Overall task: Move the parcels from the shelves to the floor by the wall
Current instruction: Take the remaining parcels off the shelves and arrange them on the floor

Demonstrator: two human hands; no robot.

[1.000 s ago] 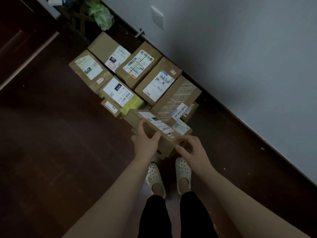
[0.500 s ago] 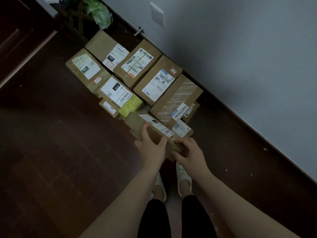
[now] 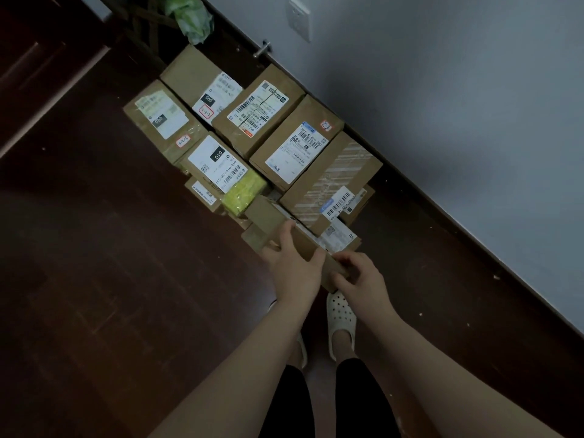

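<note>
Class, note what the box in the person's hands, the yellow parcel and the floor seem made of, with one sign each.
Box: matt brown cardboard, by its dull colour and sharp folded edges. Yellow parcel: probably plastic film or padded wrap, crinkled and faintly glossy; unsure. Floor: dark wood or wood-look boards, plank seams and soft sheen.

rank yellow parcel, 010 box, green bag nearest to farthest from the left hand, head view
1. yellow parcel, just past the held box in the left hand
2. 010 box, behind the yellow parcel
3. green bag, far corner, past every parcel
</note>
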